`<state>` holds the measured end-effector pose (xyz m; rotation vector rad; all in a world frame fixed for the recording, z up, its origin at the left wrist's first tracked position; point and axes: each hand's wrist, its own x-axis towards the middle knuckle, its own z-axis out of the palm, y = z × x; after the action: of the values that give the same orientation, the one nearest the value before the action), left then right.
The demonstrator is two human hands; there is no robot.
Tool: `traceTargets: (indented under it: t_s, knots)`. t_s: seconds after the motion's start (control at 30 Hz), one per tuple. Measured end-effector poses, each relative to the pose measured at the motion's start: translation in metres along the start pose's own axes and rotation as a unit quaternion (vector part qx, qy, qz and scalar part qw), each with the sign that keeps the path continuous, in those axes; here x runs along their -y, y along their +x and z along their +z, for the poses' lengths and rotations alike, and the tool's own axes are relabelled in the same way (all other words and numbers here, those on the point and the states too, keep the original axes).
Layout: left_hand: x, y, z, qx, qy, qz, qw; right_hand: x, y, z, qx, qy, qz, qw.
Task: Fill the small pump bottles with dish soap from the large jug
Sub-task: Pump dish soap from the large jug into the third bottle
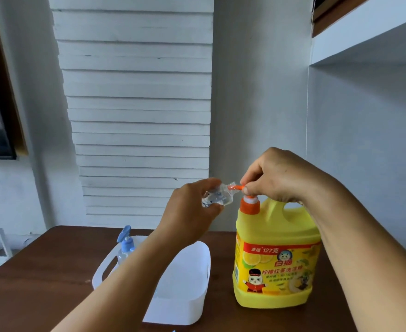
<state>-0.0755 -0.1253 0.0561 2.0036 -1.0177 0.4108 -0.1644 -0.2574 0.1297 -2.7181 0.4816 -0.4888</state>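
Yellow jug point(276, 255) stands upright on the brown bench point(41, 283), right of a white tub point(192, 295). Left hand point(192, 212) holds a small clear bottle point(217, 196) tilted, its mouth at the orange pump spout point(236, 187); fingers curled round it. Right hand point(281, 178) sits on the pump head, fingers pinching the spout (contact point partly hidden). A second small bottle point(125, 248), blue pump on, stands in the tub.
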Motion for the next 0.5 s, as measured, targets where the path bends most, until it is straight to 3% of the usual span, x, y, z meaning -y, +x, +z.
traceTargets:
  t_s: [0.5]
  knots:
    - [0.006, 0.002, 0.005, 0.012, -0.001, -0.021, 1.000, 0.002, 0.005, -0.004, 0.029, -0.010, -0.001, 1.000]
